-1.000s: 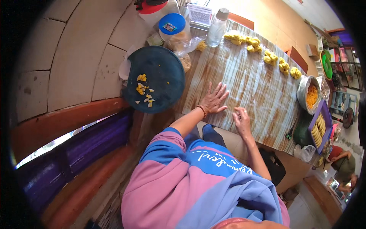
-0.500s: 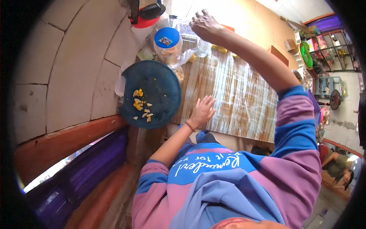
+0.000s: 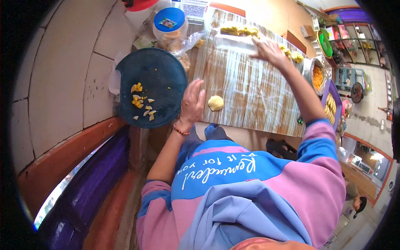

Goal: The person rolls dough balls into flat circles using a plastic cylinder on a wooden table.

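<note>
A ball of pale yellow dough (image 3: pixel 216 103) sits on the wood-patterned table (image 3: pixel 250 96) near its front left. Just left of the dough is my left hand (image 3: pixel 193 102), fingers stretched out and holding nothing. My right hand (image 3: pixel 268 52) reaches to the far side with fingers spread, at the right end of a clear glass-like cylinder (image 3: pixel 233 43). Whether the fingertips touch the cylinder cannot be told. Behind it lie yellow dough pieces (image 3: pixel 239 31), with more lumps (image 3: pixel 296 56) farther right.
A dark round board (image 3: pixel 162 83) at left bears yellow and white chunks (image 3: pixel 137 100). Beyond it stands a blue-lidded tub (image 3: pixel 169 20). At right are a metal pot (image 3: pixel 308 71) with orange filling and a purple tray (image 3: pixel 330 93) of pale pieces.
My right hand has come down from its raised place to the cylinder. My left hand has shifted left, and the dough ball now shows on the table. The view has shifted too.
</note>
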A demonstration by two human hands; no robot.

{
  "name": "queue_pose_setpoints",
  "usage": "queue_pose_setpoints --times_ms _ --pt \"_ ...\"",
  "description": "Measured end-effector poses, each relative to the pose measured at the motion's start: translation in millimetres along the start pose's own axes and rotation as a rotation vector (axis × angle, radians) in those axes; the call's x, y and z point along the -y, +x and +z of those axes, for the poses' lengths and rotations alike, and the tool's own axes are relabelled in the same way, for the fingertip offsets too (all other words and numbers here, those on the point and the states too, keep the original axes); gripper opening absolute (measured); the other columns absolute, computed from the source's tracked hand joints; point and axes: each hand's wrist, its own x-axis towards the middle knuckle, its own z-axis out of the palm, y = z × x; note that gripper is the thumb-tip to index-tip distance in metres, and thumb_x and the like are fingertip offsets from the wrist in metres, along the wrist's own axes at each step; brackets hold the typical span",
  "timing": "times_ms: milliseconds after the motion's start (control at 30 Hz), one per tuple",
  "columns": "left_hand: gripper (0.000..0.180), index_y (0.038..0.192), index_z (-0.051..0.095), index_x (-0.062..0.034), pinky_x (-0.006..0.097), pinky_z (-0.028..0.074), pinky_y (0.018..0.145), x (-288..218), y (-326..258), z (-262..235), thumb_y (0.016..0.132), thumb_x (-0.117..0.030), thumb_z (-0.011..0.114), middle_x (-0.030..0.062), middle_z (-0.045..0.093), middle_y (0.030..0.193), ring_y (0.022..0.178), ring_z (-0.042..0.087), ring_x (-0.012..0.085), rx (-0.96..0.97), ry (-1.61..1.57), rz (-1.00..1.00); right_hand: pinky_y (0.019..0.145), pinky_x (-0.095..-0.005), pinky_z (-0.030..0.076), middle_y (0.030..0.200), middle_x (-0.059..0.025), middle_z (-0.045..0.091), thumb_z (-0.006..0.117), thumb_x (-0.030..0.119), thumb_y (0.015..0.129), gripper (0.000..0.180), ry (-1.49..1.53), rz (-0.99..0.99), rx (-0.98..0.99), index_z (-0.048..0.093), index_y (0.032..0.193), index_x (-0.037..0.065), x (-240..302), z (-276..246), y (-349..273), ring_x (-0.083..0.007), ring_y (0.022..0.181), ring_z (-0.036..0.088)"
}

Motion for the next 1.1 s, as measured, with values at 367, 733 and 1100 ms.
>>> queue_pose_setpoints --times_ms 367,733,1100 --pt "0.032 0.081 0.065 -0.0036 0.044 0.052 0.072 32.4 49.9 56.1 0.098 -0.029 0.055 0.0157 0.066 0.082 0.08 0.065 0.0336 0.428 0.439 0.185 0.072 -0.0407 0.053 0.098 -0.0105 0.06 0.079 0.044 0.072 0.071 0.484 -0.103 -0.231 0.056 0.132 0.014 130.5 158.2 -167.5 -0.0274 0.082 0.064" --pt "0.028 0.104 0.06 -0.0071 0.042 0.042 0.086 16.2 -46.1 54.9 0.094 -0.033 0.055 0.0089 0.059 0.101 0.095 0.056 0.0263 0.549 0.749 0.166 0.088 -0.0405 0.044 0.108 -0.0093 0.061 0.084 0.033 0.063 0.076 0.423 0.03 -0.313 0.056 0.13 0.013 166.8 188.9 -201.3 -0.027 0.102 0.058" --pt "0.025 0.089 0.067 -0.0086 0.045 0.049 0.076 28.5 36.6 84.0 0.093 -0.029 0.052 0.011 0.061 0.089 0.086 0.06 0.0285 0.384 0.724 0.201 0.065 -0.042 0.055 0.085 -0.0123 0.066 0.072 0.068 0.071 0.074 0.502 0.038 -0.288 0.061 0.107 0.004 108.9 191.2 -139.6 -0.0299 0.075 0.068"
